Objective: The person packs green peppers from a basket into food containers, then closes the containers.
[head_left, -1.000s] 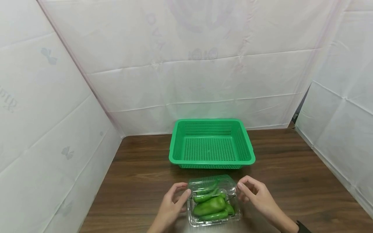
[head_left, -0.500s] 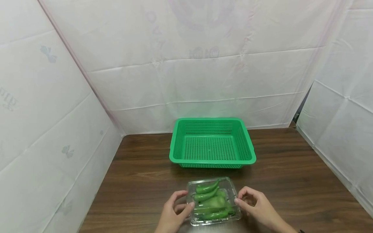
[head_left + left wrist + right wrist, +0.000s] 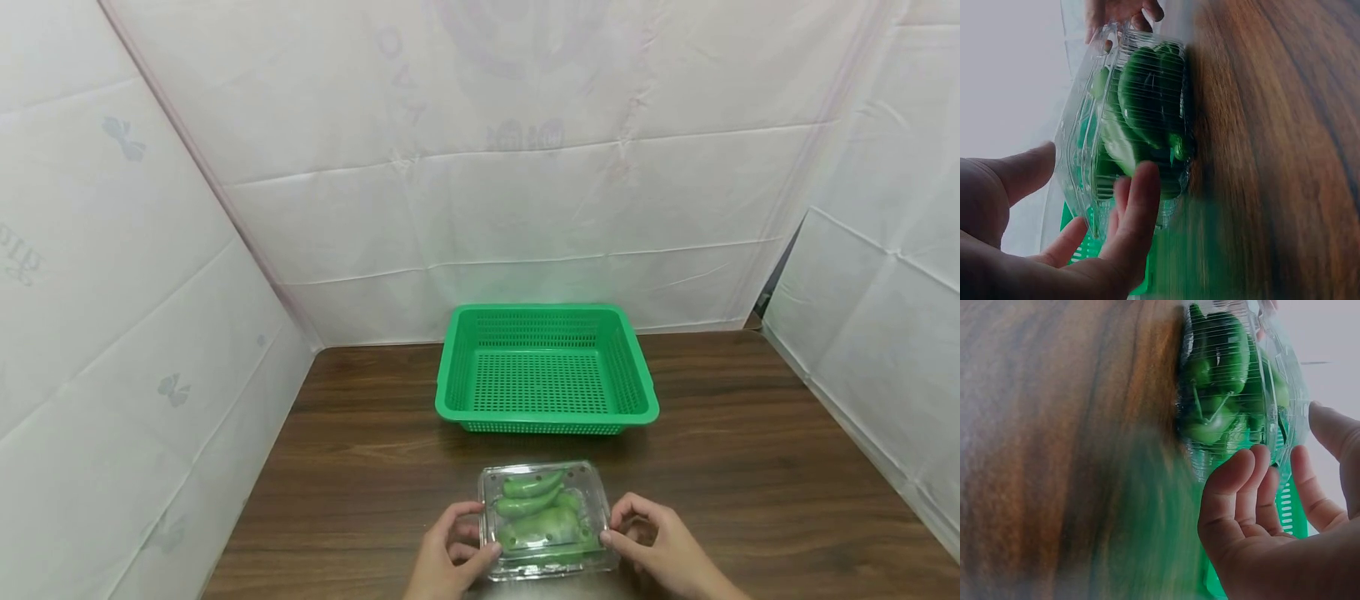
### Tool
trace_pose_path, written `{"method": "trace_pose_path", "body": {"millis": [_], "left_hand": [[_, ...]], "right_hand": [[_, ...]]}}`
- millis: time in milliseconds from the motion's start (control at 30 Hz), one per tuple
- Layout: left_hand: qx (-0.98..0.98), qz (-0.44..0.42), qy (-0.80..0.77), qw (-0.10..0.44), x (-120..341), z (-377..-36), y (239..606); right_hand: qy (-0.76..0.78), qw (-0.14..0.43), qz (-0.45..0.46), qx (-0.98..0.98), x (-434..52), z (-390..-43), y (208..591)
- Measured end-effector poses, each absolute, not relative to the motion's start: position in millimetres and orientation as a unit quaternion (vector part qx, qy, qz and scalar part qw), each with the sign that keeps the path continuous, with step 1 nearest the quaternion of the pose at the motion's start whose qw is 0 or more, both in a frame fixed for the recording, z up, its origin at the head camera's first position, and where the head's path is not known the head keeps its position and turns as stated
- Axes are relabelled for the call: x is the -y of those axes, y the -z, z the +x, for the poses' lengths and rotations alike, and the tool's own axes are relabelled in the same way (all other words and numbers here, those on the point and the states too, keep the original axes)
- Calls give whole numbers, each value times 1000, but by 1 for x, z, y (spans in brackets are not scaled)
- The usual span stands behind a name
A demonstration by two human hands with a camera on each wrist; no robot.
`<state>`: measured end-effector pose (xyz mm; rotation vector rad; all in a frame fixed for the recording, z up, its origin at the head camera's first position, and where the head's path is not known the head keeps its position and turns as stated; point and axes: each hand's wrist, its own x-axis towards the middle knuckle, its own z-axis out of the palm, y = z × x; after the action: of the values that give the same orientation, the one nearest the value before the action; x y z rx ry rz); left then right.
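A clear plastic clamshell box (image 3: 543, 521) of green peppers (image 3: 534, 506) lies on the brown wooden table (image 3: 360, 467), near its front edge, with its lid down. My left hand (image 3: 450, 554) grips the box's left side, its thumb on the lid's rim and its fingers curled at the side. On the other side my right hand (image 3: 656, 546) grips it the same way. The left wrist view shows the left hand (image 3: 1104, 250) with its fingertips on the ribbed wall of the box (image 3: 1129, 125). In the right wrist view the right hand (image 3: 1260, 512) curls against the box (image 3: 1235, 394).
An empty green perforated basket (image 3: 545, 371) stands on the table just behind the box. White sheeting (image 3: 487, 167) walls the table in at the back, left and right. Bare wood shows to either side of the box and basket.
The raised lid has come down flat over the peppers. Both hands have slid toward me along the box's sides and lowered onto its rim.
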<state>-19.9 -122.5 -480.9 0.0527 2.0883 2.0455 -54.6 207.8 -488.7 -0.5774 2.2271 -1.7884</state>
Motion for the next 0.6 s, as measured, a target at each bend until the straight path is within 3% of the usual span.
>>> {"method": "trace_pose_path", "body": {"millis": [300,600], "left_hand": [[-685,32,-717,125,123,-21,485],[-683,30,-718,134,120,-18,485]], "right_hand": [[612,133,-198,-754,-209,-54,494],[642,192,-198,-715,-209,-54,497]]}}
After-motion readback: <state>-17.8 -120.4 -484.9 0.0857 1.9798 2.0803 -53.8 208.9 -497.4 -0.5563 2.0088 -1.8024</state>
